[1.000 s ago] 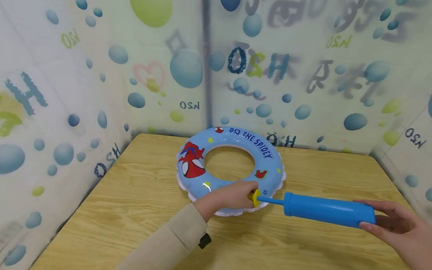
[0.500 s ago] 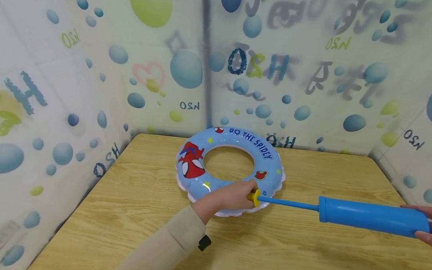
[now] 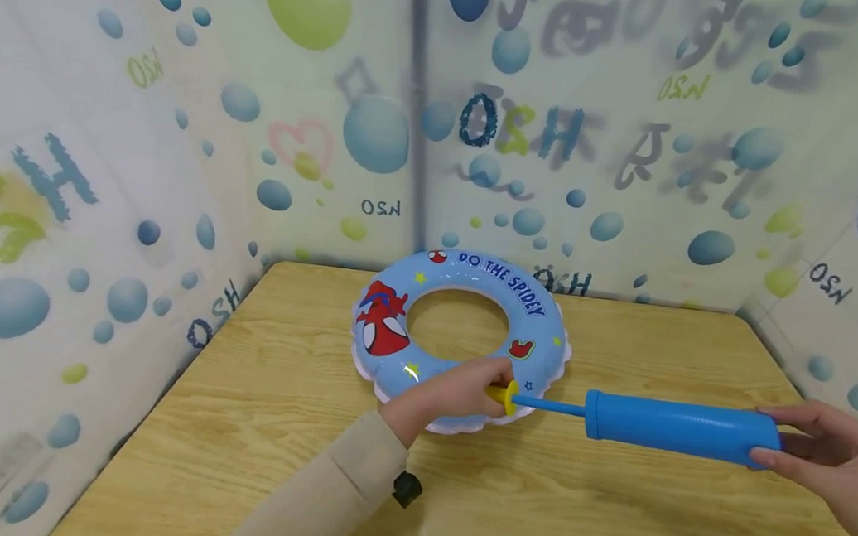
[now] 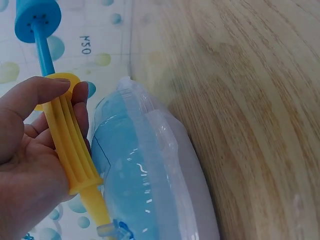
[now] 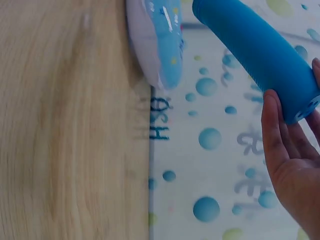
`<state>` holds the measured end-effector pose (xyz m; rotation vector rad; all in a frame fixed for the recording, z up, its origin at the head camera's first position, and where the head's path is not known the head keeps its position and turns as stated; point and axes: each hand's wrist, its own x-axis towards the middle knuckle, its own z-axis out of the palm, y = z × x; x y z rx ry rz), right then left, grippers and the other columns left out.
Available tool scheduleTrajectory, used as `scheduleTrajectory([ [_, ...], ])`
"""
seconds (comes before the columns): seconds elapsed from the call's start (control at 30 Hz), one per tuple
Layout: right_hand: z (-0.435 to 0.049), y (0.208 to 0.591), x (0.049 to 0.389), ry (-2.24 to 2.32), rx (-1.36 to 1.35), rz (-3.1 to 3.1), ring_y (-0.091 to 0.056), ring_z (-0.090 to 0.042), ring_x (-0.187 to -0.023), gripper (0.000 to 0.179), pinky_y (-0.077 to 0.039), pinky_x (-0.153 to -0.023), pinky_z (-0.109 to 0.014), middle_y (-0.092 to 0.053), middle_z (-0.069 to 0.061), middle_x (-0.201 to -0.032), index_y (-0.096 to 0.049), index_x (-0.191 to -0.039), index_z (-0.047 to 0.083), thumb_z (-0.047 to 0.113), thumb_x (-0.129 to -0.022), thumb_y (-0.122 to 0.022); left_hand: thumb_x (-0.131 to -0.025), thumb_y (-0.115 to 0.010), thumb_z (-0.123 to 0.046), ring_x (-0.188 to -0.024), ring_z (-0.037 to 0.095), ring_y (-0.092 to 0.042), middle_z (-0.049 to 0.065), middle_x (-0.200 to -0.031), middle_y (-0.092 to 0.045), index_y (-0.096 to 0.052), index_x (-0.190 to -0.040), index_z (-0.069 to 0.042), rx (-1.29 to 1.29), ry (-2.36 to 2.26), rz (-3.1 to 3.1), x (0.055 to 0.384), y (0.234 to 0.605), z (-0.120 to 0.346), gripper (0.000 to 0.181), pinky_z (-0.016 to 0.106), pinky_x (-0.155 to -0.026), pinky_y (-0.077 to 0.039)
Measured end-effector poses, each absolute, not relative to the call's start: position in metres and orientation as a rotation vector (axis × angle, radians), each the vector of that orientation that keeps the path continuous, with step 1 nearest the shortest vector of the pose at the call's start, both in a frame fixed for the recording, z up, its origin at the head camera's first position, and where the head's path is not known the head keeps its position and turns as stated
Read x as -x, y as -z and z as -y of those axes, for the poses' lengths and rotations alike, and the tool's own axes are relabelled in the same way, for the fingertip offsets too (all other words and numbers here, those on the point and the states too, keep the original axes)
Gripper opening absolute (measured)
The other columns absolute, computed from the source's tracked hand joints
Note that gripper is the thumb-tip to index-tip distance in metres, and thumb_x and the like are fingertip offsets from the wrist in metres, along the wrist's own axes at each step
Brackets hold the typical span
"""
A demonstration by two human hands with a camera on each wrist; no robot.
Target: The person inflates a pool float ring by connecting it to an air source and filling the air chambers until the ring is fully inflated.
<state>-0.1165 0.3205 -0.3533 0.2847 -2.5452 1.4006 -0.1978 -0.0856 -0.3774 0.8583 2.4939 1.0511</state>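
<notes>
A light blue swim ring (image 3: 538,309) with a red cartoon figure and a frilled rim lies on the wooden table. My left hand (image 3: 458,390) grips the yellow handle (image 4: 72,140) of a hand pump beside the ring's near side. In the left wrist view, the handle's narrow yellow end meets a clear valve (image 4: 117,230) on the ring; how deep it sits is hidden. My right hand (image 3: 826,462) holds the far end of the blue pump barrel (image 3: 679,427), fingers and thumb around it. A stretch of thin blue rod (image 3: 550,405) shows between handle and barrel.
The wooden table (image 3: 239,421) reaches back to a patterned curtain (image 3: 313,210) printed with bubbles and lettering, which also hangs along the left and right sides. A small black object (image 3: 407,489) sits by my left sleeve (image 3: 354,479).
The pump barrel first slid right with my right hand, baring more rod, then came back left and the rod shortened. My left hand and the swim ring stay put.
</notes>
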Motion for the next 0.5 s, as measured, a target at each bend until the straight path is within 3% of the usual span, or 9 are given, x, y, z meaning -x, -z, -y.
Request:
scheduleTrajectory([
  [0.2,-0.285,0.35,0.119,-1.415,-0.123,2.733,-0.062,0.003,-0.082,0.033,-0.055,-0.061,-0.028,-0.053,0.025,-0.102,-0.064,-0.115,0.008,0.013,-0.085,-0.077,-0.087,-0.071,-0.004,-0.083,0.01,-0.051,-0.003,-0.087,-0.057,-0.054,-0.099,-0.012,-0.864,-1.031,-2.481,0.199,0.378,0.086,0.023,0.019,-0.073,-0.045],
  [0.5,-0.244,0.357,0.124,-1.602,-0.089,2.75,-0.064,0.001,-0.087,0.042,-0.056,-0.068,-0.029,-0.062,0.021,-0.102,-0.062,-0.117,0.005,0.022,-0.083,-0.08,-0.088,-0.071,-0.004,-0.084,0.01,-0.051,-0.003,-0.088,-0.056,-0.053,-0.102,-0.012,-0.845,-1.027,-2.473,0.197,0.376,0.085,0.023,0.019,-0.073,-0.046],
])
